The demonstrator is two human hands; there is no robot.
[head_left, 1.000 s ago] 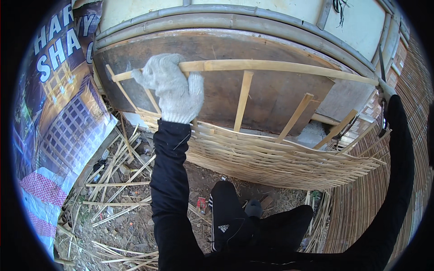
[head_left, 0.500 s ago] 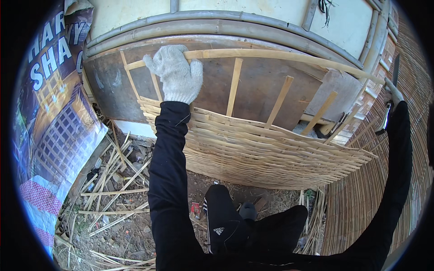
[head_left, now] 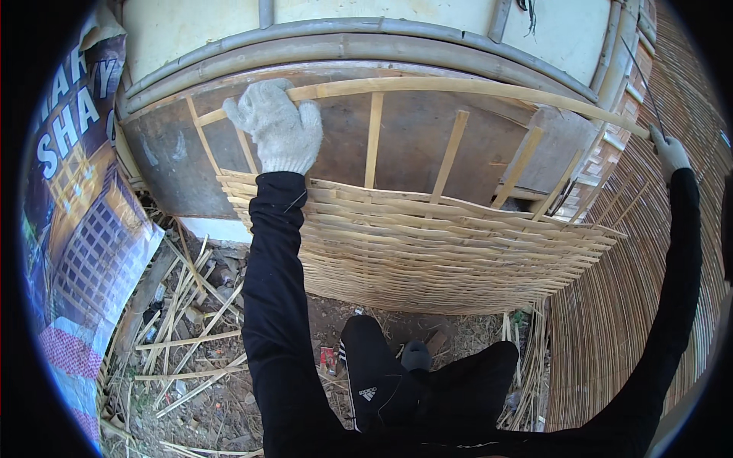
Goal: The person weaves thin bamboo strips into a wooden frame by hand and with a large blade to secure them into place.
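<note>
Black trousers (head_left: 473,389) cover our bent knees (head_left: 500,359), and loose bamboo strips (head_left: 191,374) litter the ground (head_left: 229,418) to our left. Beyond the knees is a woven bamboo panel (head_left: 427,244), its bare uprights (head_left: 374,141) poking above the weave. Our gloved left hand (head_left: 279,126) is curled closed over a long pale strip (head_left: 427,85) that runs rightward past the uprights. Our gloved right hand (head_left: 670,150), at the strip's right end, is closed on a long thin blade (head_left: 644,86) pointing up and away. Behind the panel we see a brown board (head_left: 412,137), then grey poles (head_left: 343,49) against a pale wall (head_left: 328,9).
</note>
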